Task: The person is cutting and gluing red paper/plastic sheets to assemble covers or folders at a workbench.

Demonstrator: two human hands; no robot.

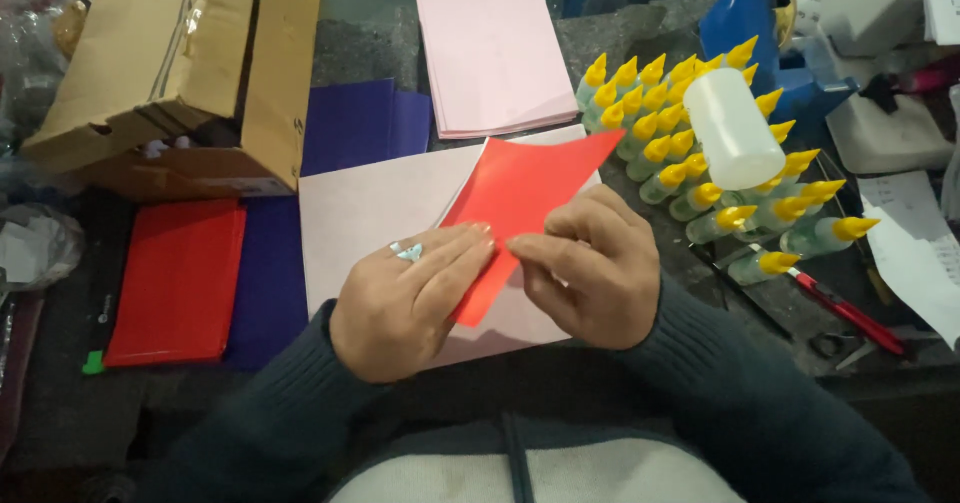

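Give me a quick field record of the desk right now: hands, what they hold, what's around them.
left hand: on red paper sheet, fingers flat along its edge, ring on one finger
right hand: pinching the same sheet
under the sheet: pale pink sheet
far centre: pink paper stack
left: red paper stack, cardboard box
right: glue bottles with yellow caps, red-handled scissors
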